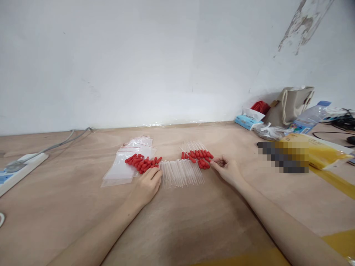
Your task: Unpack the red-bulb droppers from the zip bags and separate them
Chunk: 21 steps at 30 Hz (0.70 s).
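Note:
My left hand (pixel 149 183) rests with fingers curled together between a pile of red rubber bulbs (pixel 138 160) and a row of thin clear tubes (pixel 180 173). Its fingertips are hidden, so I cannot make out what they hold. Beneath the pile lie clear zip bags (pixel 118 170). At the other end of the tubes, my right hand (pixel 226 169) has its thumb and bent fingers slightly apart, close beside a small cluster of red bulbs (pixel 203 164). Just behind, several droppers (pixel 197 153) lie side by side, red bulbs toward me and clear tubes pointing to the wall.
A power strip (pixel 27 168) with a grey cable lies at the left. At the right are a tissue pack (pixel 249 119), a canvas bag (pixel 294 107), a plastic bottle (pixel 312 117), a yellow package (pixel 313 149) and black cables (pixel 345 122). The white wall (pixel 138 66) bounds the table's far edge.

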Each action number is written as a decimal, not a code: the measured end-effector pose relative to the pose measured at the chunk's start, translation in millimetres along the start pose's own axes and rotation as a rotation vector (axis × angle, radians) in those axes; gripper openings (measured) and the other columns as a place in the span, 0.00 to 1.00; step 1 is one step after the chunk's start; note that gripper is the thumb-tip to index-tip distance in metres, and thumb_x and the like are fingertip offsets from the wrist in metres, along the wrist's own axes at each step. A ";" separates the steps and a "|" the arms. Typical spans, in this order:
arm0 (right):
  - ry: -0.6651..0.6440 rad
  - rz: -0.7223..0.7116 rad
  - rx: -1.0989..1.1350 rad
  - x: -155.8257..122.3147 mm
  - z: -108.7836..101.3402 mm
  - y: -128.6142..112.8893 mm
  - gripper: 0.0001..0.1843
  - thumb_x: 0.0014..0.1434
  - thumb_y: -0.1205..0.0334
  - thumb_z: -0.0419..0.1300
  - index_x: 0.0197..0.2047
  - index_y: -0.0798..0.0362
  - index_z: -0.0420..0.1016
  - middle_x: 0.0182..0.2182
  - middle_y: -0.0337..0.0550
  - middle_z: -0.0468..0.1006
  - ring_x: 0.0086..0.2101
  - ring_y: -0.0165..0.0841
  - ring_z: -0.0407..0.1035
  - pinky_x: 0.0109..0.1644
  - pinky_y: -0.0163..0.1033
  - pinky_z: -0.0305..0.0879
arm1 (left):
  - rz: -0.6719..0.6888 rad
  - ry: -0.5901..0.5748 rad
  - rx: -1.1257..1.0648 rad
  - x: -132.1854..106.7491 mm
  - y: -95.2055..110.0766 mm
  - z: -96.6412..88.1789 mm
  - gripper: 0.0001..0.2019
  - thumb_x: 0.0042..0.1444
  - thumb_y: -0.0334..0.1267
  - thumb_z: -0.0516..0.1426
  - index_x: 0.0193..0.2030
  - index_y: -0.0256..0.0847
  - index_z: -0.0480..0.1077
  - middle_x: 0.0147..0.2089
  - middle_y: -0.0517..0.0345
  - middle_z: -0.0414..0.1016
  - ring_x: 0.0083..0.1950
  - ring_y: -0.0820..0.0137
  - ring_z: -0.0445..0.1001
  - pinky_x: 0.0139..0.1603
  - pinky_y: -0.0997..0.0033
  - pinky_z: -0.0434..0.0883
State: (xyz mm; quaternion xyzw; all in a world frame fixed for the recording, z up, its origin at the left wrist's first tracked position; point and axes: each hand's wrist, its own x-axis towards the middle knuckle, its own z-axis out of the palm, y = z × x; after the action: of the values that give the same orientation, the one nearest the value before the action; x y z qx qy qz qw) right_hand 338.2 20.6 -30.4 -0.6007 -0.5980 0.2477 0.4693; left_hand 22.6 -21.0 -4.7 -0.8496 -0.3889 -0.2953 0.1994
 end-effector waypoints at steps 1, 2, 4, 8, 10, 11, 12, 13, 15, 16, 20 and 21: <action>0.007 -0.002 -0.005 -0.2 0.6 0.3 0.14 0.45 0.52 0.60 0.29 0.55 0.70 0.25 0.43 0.75 0.23 0.28 0.65 0.27 0.34 0.62 | -0.006 0.014 -0.024 0.2 0.9 0.0 0.09 0.56 0.27 0.48 0.38 0.36 0.68 0.38 0.52 0.71 0.40 0.69 0.70 0.42 0.70 0.70; 0.010 -0.005 -0.010 -0.4 1.1 0.5 0.14 0.45 0.52 0.60 0.29 0.54 0.71 0.24 0.43 0.75 0.23 0.29 0.66 0.27 0.34 0.62 | -0.017 0.023 -0.054 0.2 1.8 0.0 0.09 0.56 0.27 0.48 0.39 0.36 0.68 0.39 0.51 0.71 0.41 0.69 0.70 0.43 0.69 0.70; 0.015 -0.009 -0.013 -1.2 2.2 0.3 0.14 0.44 0.52 0.60 0.28 0.54 0.71 0.23 0.43 0.75 0.23 0.29 0.66 0.26 0.35 0.62 | -0.044 0.032 -0.115 -0.1 3.4 -0.4 0.09 0.56 0.29 0.50 0.40 0.36 0.69 0.40 0.50 0.71 0.42 0.68 0.71 0.44 0.69 0.70; -0.030 0.000 -0.028 -3.6 3.0 -2.1 0.14 0.46 0.51 0.59 0.29 0.54 0.73 0.25 0.43 0.76 0.23 0.30 0.67 0.27 0.34 0.62 | -0.062 0.014 -0.182 -1.4 5.4 -2.7 0.11 0.54 0.36 0.53 0.43 0.35 0.68 0.43 0.48 0.71 0.43 0.66 0.71 0.45 0.66 0.71; -0.054 0.010 -0.063 -4.4 2.1 -3.4 0.16 0.47 0.50 0.58 0.31 0.54 0.74 0.26 0.43 0.76 0.23 0.30 0.67 0.26 0.34 0.61 | -0.061 0.003 -0.193 -1.4 5.8 -4.5 0.13 0.53 0.38 0.55 0.45 0.35 0.68 0.43 0.47 0.71 0.44 0.65 0.71 0.45 0.65 0.71; -0.058 0.013 -0.090 -4.4 1.3 -3.7 0.17 0.48 0.49 0.57 0.32 0.53 0.75 0.25 0.42 0.77 0.23 0.30 0.67 0.25 0.34 0.60 | -0.060 -0.002 -0.197 -1.1 6.0 -5.5 0.14 0.53 0.39 0.55 0.45 0.34 0.68 0.44 0.47 0.71 0.44 0.65 0.71 0.45 0.65 0.71; -0.055 0.011 -0.119 -4.2 0.2 -3.7 0.17 0.49 0.48 0.56 0.32 0.53 0.76 0.25 0.42 0.76 0.23 0.30 0.66 0.25 0.34 0.59 | -0.058 -0.005 -0.199 -0.7 6.0 -6.5 0.14 0.53 0.39 0.55 0.45 0.34 0.68 0.44 0.47 0.71 0.44 0.65 0.71 0.45 0.64 0.71; -0.051 0.004 -0.148 -3.7 -1.0 -3.5 0.18 0.50 0.47 0.55 0.32 0.52 0.77 0.24 0.42 0.76 0.23 0.30 0.66 0.25 0.34 0.59 | -0.056 -0.005 -0.200 -0.3 6.1 -7.5 0.14 0.54 0.39 0.54 0.45 0.34 0.68 0.43 0.47 0.71 0.44 0.65 0.71 0.45 0.65 0.71; -0.039 -0.021 -0.189 -2.4 -3.5 -2.6 0.19 0.51 0.46 0.53 0.31 0.52 0.78 0.21 0.41 0.75 0.23 0.31 0.66 0.25 0.34 0.58 | -0.050 0.002 -0.194 0.7 6.2 -9.4 0.13 0.54 0.38 0.54 0.44 0.35 0.69 0.43 0.48 0.71 0.43 0.65 0.70 0.44 0.64 0.71; -0.029 -0.030 -0.202 -1.7 -4.6 -2.2 0.20 0.51 0.45 0.53 0.31 0.52 0.78 0.20 0.40 0.74 0.23 0.32 0.66 0.25 0.34 0.58 | -0.047 0.006 -0.185 1.1 6.2 -10.3 0.12 0.54 0.38 0.54 0.44 0.36 0.69 0.43 0.48 0.71 0.43 0.66 0.70 0.44 0.64 0.71; 0.068 -0.035 -0.269 -0.8 -6.5 -6.4 0.24 0.53 0.44 0.50 0.29 0.52 0.78 0.18 0.41 0.73 0.23 0.33 0.66 0.26 0.35 0.57 | -0.034 0.013 -0.129 2.4 6.5 -12.4 0.10 0.54 0.37 0.54 0.42 0.38 0.71 0.41 0.51 0.73 0.42 0.66 0.69 0.44 0.64 0.69; 0.107 -0.056 -0.292 -1.3 -6.1 -10.2 0.23 0.53 0.44 0.49 0.29 0.52 0.77 0.20 0.42 0.74 0.25 0.33 0.67 0.28 0.35 0.57 | -0.030 0.013 -0.115 2.7 6.7 -12.6 0.10 0.54 0.37 0.54 0.42 0.39 0.71 0.41 0.51 0.73 0.43 0.65 0.69 0.44 0.63 0.69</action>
State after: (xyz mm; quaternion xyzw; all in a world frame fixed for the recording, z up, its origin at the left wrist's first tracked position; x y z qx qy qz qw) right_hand 338.3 16.2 -19.4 -0.6579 -0.6184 0.1125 0.4148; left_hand 24.9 -30.9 5.7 -0.8517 -0.3829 -0.3257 0.1485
